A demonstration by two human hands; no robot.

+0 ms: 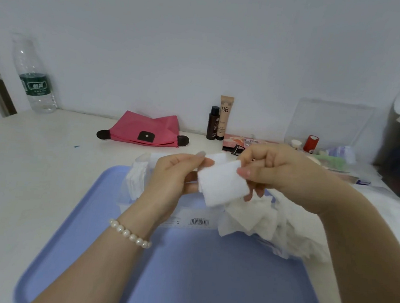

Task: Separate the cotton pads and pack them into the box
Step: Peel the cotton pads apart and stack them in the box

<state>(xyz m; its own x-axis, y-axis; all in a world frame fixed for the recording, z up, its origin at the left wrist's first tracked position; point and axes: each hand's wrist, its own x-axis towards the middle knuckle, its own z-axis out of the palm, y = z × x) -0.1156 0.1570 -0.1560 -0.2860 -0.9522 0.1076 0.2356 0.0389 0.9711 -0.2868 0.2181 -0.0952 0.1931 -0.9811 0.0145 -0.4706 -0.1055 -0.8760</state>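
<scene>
Pinching one cotton pad (222, 183) between them, left hand (174, 175) and right hand (282, 171) each keep a grasping grip above the blue tray (206, 274).

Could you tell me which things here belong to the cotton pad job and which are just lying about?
Job: held cotton pad, loose pads, box, left hand, right hand.
Lying about: water bottle, pink pouch, BB tube.

Cotton pad (222, 183) between both hands

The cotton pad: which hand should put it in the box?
Probably left. The left hand pinches the cotton pad and is nearer the box holding stacked pads.
</scene>
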